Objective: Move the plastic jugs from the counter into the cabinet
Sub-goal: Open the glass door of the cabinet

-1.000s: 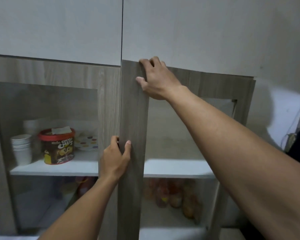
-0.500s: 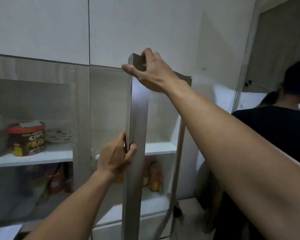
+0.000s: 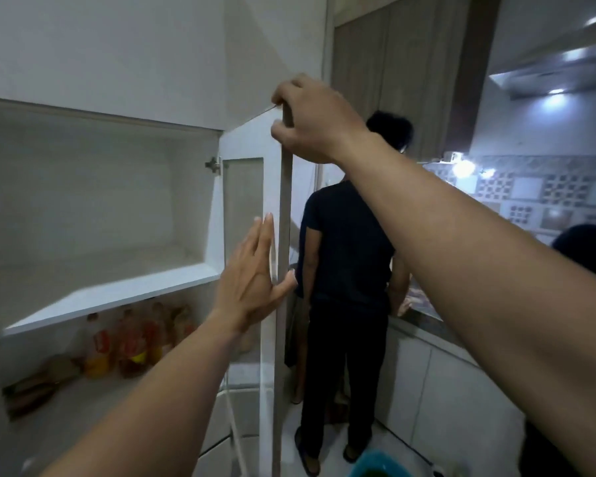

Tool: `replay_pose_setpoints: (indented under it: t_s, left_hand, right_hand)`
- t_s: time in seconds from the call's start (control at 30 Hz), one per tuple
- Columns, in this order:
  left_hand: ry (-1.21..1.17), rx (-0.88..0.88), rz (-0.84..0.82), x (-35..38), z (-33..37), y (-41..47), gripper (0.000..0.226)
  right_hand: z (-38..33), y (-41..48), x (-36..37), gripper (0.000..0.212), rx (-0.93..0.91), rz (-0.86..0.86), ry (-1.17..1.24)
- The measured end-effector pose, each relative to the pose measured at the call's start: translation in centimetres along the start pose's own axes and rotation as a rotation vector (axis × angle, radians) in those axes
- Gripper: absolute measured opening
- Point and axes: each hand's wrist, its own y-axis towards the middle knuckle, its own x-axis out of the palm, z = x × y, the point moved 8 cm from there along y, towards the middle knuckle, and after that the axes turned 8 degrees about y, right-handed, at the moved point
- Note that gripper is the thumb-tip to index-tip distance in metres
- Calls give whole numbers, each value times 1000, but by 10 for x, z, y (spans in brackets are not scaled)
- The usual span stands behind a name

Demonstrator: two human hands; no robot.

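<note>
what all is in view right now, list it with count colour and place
cabinet: one, white inside, left, open
door: one, grey-brown edge with a glass pane, centre, swung open
hinge: one, metal, top of the door's inner side
upper shelf: one, white, nothing showing on it
bottles: several, blurred, orange-yellow with red labels, below the shelf
bystander: one, dark clothes, back turned, right of the door at the counter
counter: one, dark top, right
basin: one, teal, bottom edge
left hand: one, flat against the door's inner side, fingers spread
right hand: one, gripping the door's top corner
</note>
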Motion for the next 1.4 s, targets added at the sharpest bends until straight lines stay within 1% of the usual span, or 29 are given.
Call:
replay_pose_setpoints:
  t_s: [0.07,0.17,0.37,0.53,0.7,0.93,1.23,1.4]
  left_hand:
    - [-11,17,-33,25,23,15,101]
    - [-21,37,-74,61,56,36,102]
    - [1,27,-122,121,99,67,107]
    - [0,21,-137,160,119,90,102]
    - [-6,4,-162,194,137,112,103]
    - [20,-29,-170,228,152,132,104]
    - [69,-34,-137,250,152,149,105]
    - [68,-4,-109,254,151,154,92]
  right_hand:
    - [29,-10,-5,50,0,-34,-147]
    - [79,-22,-12,52,32,-64,-286]
    - [152,-34,-12,56,108,-97,-381]
    - [202,-37,-6,58,195,-125,-287]
    - [245,-41,1,64,277,-159,-271]
    - [287,-44,10,69,333,-183,-222]
    - [312,-36,21,71,349,-150,-275]
    - [318,-33,23,72,349,-152,-280]
